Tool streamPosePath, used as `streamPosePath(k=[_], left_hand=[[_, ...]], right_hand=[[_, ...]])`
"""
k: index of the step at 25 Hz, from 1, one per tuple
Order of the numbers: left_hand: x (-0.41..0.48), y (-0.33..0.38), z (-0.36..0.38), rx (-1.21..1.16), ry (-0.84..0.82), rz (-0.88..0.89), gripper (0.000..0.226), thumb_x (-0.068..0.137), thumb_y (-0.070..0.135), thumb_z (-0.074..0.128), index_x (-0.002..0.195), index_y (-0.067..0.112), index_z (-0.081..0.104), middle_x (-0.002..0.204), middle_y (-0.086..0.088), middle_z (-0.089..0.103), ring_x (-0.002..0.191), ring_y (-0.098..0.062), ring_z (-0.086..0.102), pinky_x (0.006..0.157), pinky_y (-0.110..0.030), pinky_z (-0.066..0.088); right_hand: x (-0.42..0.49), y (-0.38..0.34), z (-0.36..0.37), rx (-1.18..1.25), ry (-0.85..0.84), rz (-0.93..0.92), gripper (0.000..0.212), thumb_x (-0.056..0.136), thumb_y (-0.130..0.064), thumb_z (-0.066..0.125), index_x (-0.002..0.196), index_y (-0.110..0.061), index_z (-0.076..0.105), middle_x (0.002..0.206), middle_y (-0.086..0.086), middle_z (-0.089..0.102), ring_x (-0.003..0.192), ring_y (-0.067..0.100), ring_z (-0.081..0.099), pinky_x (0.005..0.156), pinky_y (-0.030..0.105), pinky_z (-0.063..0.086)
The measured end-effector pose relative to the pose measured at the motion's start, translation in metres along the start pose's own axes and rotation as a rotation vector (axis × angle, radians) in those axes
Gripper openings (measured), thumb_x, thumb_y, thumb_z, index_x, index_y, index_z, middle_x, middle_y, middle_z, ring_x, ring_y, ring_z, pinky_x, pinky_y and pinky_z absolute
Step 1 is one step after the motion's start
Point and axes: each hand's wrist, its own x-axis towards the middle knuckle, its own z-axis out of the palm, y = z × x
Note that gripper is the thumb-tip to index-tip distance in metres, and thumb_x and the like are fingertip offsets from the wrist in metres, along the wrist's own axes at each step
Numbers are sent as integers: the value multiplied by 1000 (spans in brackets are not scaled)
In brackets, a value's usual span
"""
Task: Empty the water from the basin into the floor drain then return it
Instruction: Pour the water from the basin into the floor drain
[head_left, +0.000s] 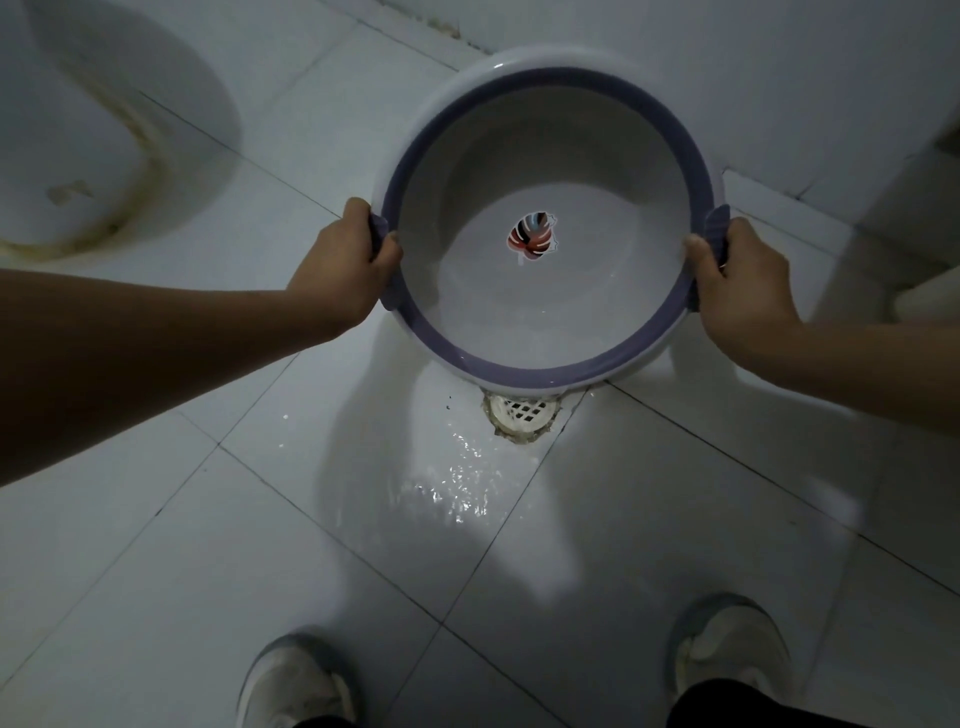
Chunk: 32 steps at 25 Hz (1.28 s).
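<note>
Mostly poured out, by the look | left grip and right grip each clasp the basin rim | tilted over floor drain | little water inside | return pending

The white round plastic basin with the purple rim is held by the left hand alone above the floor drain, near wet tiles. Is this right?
Not quite. In the head view both hands hold the white round plastic basin with the purple rim: left hand and right hand each grip a side handle. The rest holds: it is above the white floor drain, near wet tiles.
</note>
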Motion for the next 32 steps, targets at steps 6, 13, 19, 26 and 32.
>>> streamPosePath(k=[6, 13, 19, 26, 32], left_hand=[[-11, -1, 1, -73, -33, -13, 17, 104, 34, 39, 104, 18, 41, 97, -5, 58, 74, -17, 62, 56, -24, 54], [-20, 0, 0, -96, -49, -39, 15, 104, 32, 39, 106, 17, 40, 101, -8, 59, 76, -21, 64, 58, -24, 57], [-22, 4, -8, -99, -64, -24, 17, 104, 33, 39, 105, 16, 39, 101, -11, 61, 84, -28, 65, 69, -39, 61], [-25, -2, -8, -64, -54, -27, 16, 103, 32, 41, 108, 18, 37, 95, -9, 58, 79, -27, 63, 59, -28, 54], [-33, -2, -13, -54, -63, 37, 19, 102, 32, 42, 109, 16, 38, 96, -14, 61, 79, -32, 65, 67, -45, 59]], right_hand=[[-4, 4, -2, -20, 22, -58, 26, 102, -29, 45, 104, -3, 50, 84, 11, 54, 66, 15, 49, 49, 7, 32], [-9, 6, -3, 0, 23, -113, 23, 102, -25, 46, 100, -2, 49, 81, 10, 52, 62, 11, 43, 48, 2, 32], [-10, 7, -5, 19, 19, -109, 29, 102, -26, 47, 104, 2, 51, 83, 11, 55, 63, 7, 48, 50, 1, 35], [-14, 4, -9, 20, 28, -150, 24, 100, -25, 50, 100, -1, 52, 77, 3, 54, 63, 0, 49, 51, 0, 35], [-24, 6, -15, -54, 40, -212, 23, 99, -23, 53, 94, -1, 52, 77, 9, 56, 60, 5, 47, 54, 2, 35]])
